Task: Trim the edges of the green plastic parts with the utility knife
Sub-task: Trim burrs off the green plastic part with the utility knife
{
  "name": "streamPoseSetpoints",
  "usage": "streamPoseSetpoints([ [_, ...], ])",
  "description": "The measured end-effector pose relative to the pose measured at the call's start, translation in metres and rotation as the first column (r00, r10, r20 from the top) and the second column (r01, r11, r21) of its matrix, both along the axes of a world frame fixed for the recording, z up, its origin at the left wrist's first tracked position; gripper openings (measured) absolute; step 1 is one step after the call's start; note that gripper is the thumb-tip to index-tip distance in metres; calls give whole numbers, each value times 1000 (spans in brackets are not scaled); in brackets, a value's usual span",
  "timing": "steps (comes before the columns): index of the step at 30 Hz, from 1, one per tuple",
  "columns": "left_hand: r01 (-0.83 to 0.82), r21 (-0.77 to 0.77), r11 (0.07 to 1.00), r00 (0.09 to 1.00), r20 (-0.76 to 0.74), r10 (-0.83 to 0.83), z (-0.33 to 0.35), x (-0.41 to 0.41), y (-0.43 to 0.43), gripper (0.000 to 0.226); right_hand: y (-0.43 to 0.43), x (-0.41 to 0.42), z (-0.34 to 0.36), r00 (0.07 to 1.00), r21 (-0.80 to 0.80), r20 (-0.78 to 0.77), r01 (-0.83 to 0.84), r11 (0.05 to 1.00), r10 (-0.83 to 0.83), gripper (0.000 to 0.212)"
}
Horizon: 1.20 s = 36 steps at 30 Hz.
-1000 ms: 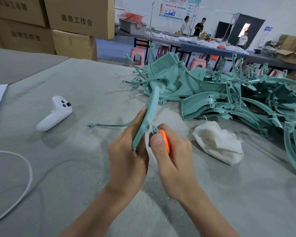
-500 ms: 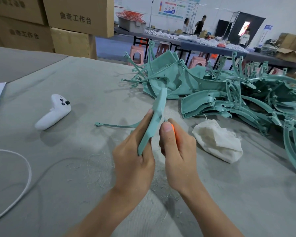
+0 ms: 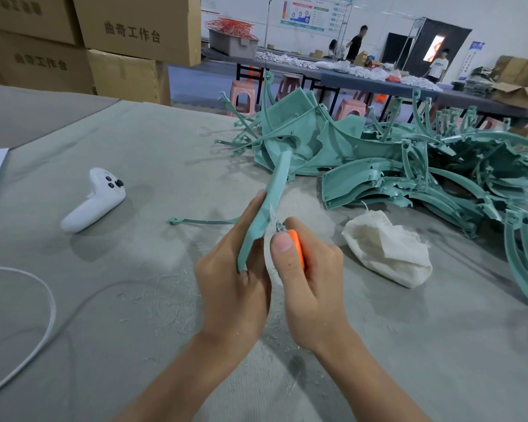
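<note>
My left hand (image 3: 232, 287) grips a long green plastic part (image 3: 264, 208) held edge-on above the grey table, thumb along its left face. A thin green arm of the part reaches left, low over the cloth. My right hand (image 3: 308, 281) grips an orange utility knife (image 3: 297, 248), thumb on top. Its blade tip meets the part's right edge at mid-length, where pale shavings cling. Most of the knife is hidden in my fist. A big pile of green plastic parts (image 3: 409, 166) lies at the back right.
A white game controller (image 3: 95, 202) lies to the left, a white cable (image 3: 43, 324) curves at the far left, and a crumpled white cloth (image 3: 387, 251) sits right of my hands. Green shavings litter the grey cloth. Cardboard boxes (image 3: 128, 41) are stacked at the back left.
Between the earlier frames the knife slid up along the part's edge. Now it sits lower again, with its orange body showing. The part stays upright in my left hand.
</note>
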State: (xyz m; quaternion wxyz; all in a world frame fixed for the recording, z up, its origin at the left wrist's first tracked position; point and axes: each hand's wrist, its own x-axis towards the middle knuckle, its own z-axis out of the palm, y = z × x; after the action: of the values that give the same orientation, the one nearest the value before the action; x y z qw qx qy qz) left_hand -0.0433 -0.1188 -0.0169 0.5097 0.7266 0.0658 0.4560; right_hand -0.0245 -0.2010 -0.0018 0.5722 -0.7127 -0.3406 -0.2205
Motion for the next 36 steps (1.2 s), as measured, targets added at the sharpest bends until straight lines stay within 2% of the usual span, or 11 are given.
streamPoseSetpoints([
  [4,-43,70,997,999,32,41,4,0,-1,12,-2,3,0,999,7,-33,27,1000,-27,57],
  [7,-47,122,991,997,68,39,2,0,-2,23,-5,7,-1,997,23,-60,50,998,-49,52],
  [13,-28,169,985,996,86,13,-2,2,-2,32,-7,12,0,989,22,-105,109,994,-106,58],
  [16,-19,185,983,998,68,6,-2,3,0,33,-9,10,0,998,45,-21,61,997,-60,61],
  [19,-45,198,979,996,83,29,3,3,5,39,-12,9,1,997,5,73,35,999,-35,55],
  [25,-50,218,975,996,85,33,6,1,10,43,-13,13,-1,990,-43,128,60,997,-54,50],
  [30,-10,204,979,996,89,-9,3,2,8,53,-15,17,1,995,-23,80,54,998,-52,46],
  [34,-3,246,969,997,70,-15,1,2,9,59,-19,23,1,997,4,11,73,997,-73,61],
  [36,12,243,970,998,51,-26,0,2,7,62,-22,26,1,992,9,-47,120,993,-120,60],
])
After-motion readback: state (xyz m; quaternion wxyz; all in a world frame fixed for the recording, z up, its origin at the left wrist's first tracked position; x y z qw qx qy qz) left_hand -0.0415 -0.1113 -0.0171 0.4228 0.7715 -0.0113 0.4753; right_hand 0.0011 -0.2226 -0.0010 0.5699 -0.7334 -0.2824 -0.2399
